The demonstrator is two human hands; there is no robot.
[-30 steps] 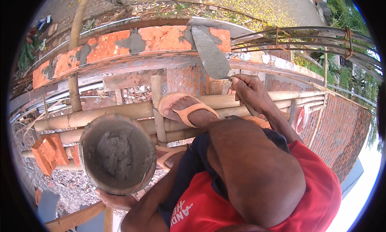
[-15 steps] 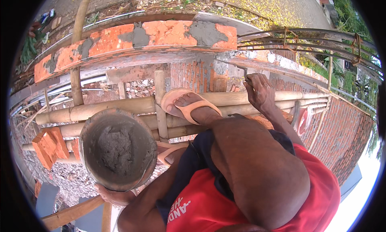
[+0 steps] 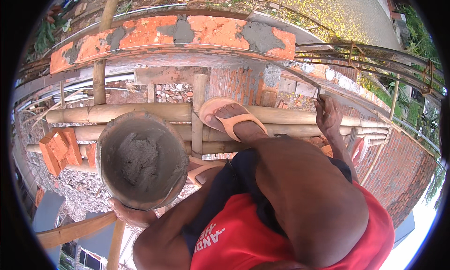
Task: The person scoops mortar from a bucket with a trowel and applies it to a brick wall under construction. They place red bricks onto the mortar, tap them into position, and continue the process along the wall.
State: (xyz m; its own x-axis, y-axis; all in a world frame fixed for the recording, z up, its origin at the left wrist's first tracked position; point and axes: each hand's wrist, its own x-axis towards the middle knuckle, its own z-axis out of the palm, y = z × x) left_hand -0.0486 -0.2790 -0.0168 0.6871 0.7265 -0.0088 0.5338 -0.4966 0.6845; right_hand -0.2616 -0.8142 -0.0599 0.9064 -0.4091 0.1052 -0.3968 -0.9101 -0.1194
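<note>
My right hand (image 3: 330, 114) is closed around the handle of a trowel (image 3: 300, 76). The thin dark blade shows edge-on, reaching left to the near side of the brick wall (image 3: 211, 32). Grey mortar fills the upright joints between the orange bricks. At the lower left, my left hand (image 3: 133, 214) grips the near side of a round bucket (image 3: 105, 163); some of its fingers are hidden by the bucket. Wet grey mortar (image 3: 139, 161) lies inside it.
My sandalled foot (image 3: 234, 120) stands on bamboo poles (image 3: 122, 113) above rubble. Loose bricks (image 3: 60, 150) rest on the poles at the left. Steel bars (image 3: 375, 54) stick out from the wall's right end. A thin string runs along the wall.
My right hand has moved right, away from the wall's end, and more of the trowel's blade shows. The left hand stays at the bucket. The whole view has shifted slightly.
</note>
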